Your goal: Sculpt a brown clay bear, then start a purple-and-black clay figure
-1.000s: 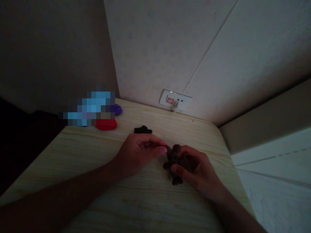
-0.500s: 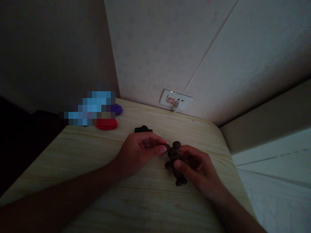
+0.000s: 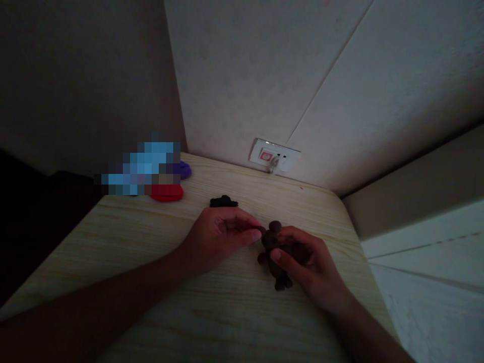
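Observation:
A small dark brown clay figure (image 3: 273, 252) with round lumps lies on the pale wooden table (image 3: 212, 302) near its right side. My right hand (image 3: 306, 264) is closed round the figure's body, thumb across its front. My left hand (image 3: 219, 237) is pinched, fingertips touching a lump at the figure's upper left. The room is dim and the figure's details are hard to make out.
A black clay lump (image 3: 224, 202) lies just behind my left hand. A red piece (image 3: 166, 192) and a purple piece (image 3: 184, 170) lie at the table's back left beside a blurred blue patch. A wall socket (image 3: 275, 155) sits on the wall behind. The table's right edge is close.
The figure has turned slightly in my right hand and its lower end has shifted a little right. My left hand stays pinched at the same lump.

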A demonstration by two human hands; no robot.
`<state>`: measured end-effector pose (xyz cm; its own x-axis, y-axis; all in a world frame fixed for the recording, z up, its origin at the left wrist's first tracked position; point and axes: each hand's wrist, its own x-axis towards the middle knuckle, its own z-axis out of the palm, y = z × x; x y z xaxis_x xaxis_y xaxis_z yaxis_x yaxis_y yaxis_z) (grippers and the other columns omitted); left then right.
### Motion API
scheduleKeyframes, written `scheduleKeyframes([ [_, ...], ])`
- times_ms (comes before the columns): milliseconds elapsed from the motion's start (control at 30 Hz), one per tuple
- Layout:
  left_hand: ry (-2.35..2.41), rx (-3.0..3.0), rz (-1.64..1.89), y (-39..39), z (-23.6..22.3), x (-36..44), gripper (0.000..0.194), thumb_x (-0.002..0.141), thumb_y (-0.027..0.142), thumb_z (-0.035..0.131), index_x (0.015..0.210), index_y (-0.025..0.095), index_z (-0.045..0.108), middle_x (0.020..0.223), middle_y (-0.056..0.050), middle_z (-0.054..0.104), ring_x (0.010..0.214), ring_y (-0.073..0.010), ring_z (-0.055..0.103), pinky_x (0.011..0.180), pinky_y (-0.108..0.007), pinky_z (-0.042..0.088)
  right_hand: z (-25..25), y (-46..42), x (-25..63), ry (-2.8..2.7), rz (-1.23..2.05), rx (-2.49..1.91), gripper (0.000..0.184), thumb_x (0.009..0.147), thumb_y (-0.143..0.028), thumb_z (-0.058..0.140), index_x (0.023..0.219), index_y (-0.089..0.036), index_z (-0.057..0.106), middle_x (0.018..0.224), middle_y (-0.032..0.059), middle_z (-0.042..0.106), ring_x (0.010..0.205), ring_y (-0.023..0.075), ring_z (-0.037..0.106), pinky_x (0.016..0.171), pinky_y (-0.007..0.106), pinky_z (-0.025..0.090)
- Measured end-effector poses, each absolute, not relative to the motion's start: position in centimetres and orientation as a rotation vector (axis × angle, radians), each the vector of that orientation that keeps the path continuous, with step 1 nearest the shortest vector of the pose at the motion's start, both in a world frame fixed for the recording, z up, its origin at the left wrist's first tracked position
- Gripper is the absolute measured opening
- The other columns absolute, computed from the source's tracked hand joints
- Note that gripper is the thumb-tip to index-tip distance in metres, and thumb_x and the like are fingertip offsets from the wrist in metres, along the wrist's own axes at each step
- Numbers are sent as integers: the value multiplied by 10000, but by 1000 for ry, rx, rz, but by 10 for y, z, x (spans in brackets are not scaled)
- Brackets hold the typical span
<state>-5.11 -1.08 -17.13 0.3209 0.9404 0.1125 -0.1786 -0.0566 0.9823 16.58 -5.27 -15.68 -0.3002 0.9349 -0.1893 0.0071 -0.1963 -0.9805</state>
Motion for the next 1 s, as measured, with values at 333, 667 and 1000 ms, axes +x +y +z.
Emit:
scheduleKeyframes([
  [333, 780, 1261, 1090, -10, -174, -51, 129, 767, 114, 838, 876, 182, 827, 819, -9, 842, 752, -129, 795, 704, -176, 626, -157, -51, 164, -1327, 1560, -1183, 198, 885, -336, 832, 988, -205, 726, 817, 27, 793, 622, 111, 698, 498, 165, 565],
  [667, 769, 1234, 1092, -9, -174, -50, 138, 751, 109, 848, 862, 189, 830, 809, -1, 843, 748, -117, 793, 705, -155, 617, -155, -51, 163, -1336, 1565, -1177, 221, 888, -353, 822, 966, -182, 706, 745, 21, 763, 519, 95, 631, 440, 174, 529],
  [1000, 773, 1255, 1092, -9, -175, -51, 158, 762, 110, 846, 884, 212, 846, 842, 1, 853, 786, -129, 805, 742, -170, 630, -157, -52, 163, -1274, 1651, -1143, 231, 893, -345, 824, 972, -176, 688, 721, 6, 750, 494, 73, 610, 445, 162, 550],
])
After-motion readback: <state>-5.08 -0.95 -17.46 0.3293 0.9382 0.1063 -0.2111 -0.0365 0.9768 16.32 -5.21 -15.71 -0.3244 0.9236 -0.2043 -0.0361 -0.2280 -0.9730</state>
